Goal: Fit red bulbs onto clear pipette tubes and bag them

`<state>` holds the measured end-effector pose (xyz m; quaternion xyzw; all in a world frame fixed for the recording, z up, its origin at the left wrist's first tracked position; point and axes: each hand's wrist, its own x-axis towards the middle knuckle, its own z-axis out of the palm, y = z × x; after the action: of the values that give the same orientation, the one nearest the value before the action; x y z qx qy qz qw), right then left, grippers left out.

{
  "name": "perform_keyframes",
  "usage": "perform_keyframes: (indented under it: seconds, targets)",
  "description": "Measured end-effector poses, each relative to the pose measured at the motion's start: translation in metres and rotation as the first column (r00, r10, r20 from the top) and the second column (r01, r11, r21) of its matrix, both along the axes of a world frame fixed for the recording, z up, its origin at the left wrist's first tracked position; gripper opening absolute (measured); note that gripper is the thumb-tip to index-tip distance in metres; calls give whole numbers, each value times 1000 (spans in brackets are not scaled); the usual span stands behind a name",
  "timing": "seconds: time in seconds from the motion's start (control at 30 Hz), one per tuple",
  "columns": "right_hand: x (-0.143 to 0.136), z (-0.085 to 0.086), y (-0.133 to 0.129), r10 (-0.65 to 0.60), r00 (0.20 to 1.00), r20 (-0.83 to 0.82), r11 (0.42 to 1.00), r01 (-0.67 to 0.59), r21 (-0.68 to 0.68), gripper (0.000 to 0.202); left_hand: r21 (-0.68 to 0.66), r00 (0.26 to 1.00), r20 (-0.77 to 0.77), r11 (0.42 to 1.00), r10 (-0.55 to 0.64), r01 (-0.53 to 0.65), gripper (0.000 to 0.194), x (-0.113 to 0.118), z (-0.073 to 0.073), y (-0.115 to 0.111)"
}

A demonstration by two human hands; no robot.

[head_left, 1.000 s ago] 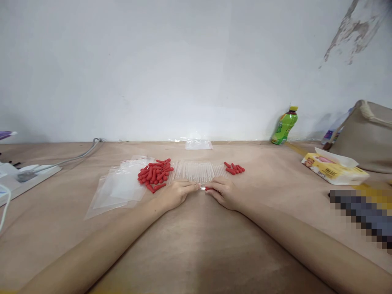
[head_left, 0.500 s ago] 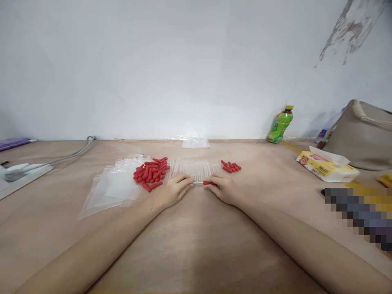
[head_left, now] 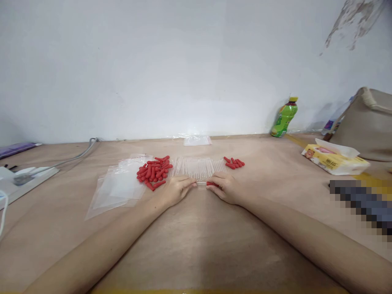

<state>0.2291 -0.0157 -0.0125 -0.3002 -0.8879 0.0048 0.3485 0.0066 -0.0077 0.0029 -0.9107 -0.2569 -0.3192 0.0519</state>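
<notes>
both hands, left hand (head_left: 174,191) and right hand (head_left: 225,188), pinch one clear tube (head_left: 201,183) with red cap (head_left: 211,184); clear bags (head_left: 118,188) lie flat.

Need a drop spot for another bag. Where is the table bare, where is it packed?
Bare: the table between the forearms, and the strip between the small red cap group and the tissue pack. Packed: the row of clear tubes, the red cap pile and the clear bags, with the left hand and right hand at the tubes.
</notes>
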Motion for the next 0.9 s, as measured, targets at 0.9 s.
perform_keyframes:
  seconds: [0.9]
  targets:
    - [-7,13,4,2,1000,3,1000,-2,-18,18,-44,998,54,999,17,-14,20,4,-3,4]
